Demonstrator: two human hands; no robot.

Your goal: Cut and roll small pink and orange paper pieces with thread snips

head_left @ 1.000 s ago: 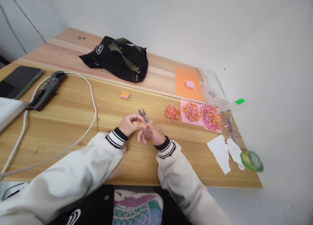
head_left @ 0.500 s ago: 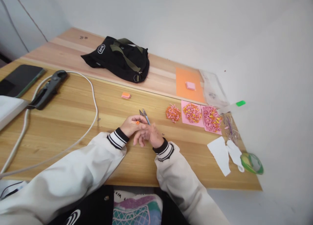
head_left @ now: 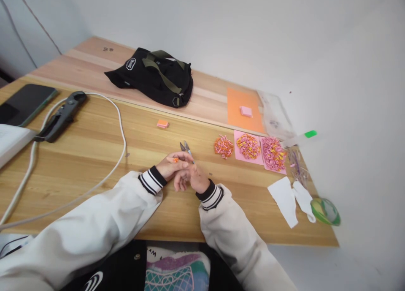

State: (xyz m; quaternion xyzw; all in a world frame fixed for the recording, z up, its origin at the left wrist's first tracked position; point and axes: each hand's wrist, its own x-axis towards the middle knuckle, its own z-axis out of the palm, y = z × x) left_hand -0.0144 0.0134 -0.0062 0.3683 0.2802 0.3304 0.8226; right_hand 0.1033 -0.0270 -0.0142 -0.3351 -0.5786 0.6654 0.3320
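My left hand (head_left: 170,166) and my right hand (head_left: 198,180) meet over the table, fingertips together. A small orange piece (head_left: 175,159) shows at the thumb and forefinger of my left hand, which is closed around it. My right hand's fingers are curled and pinched against the left thumb; whatever lies between them is too small to make out. Just beyond the hands lie snips (head_left: 186,146), their blades pointing away and their handles partly hidden. A small orange and pink block (head_left: 163,123) sits farther back. To the right is a pile of orange and pink bits (head_left: 223,146).
Two more piles, one mixed (head_left: 248,146) and one mostly pink (head_left: 274,153), rest on pink sheets. White paper (head_left: 284,201) and a green tape roll (head_left: 325,211) lie at the right edge. A black bag (head_left: 158,75), phone (head_left: 27,103) and white cable (head_left: 122,134) are also there.
My fingers have shifted slightly against each other, and the left forefinger reaches a little farther over the snips' handles. The things on the table have stayed put.
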